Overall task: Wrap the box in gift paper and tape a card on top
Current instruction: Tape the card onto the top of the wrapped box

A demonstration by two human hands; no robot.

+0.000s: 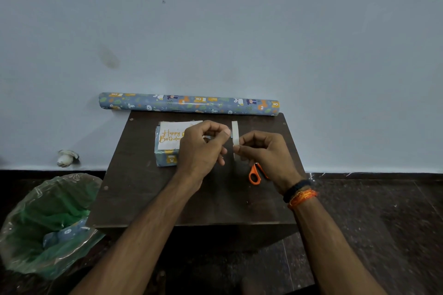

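A box wrapped in blue animal-print gift paper (pixel 165 158) lies on the small dark table (pixel 143 187). A white "Happy Birthday" card (pixel 171 135) rests on top of it, partly hidden by my left hand. My right hand (pixel 261 153) grips a roll of clear tape (pixel 235 136) held on edge above the table. My left hand (pixel 203 148) pinches the free end of the tape next to the roll.
A roll of the same gift paper (pixel 189 104) lies along the table's back edge against the wall. Orange-handled scissors (pixel 255 175) lie under my right hand. On the floor at the left stands a green-lined bin (pixel 48 223) holding paper scraps.
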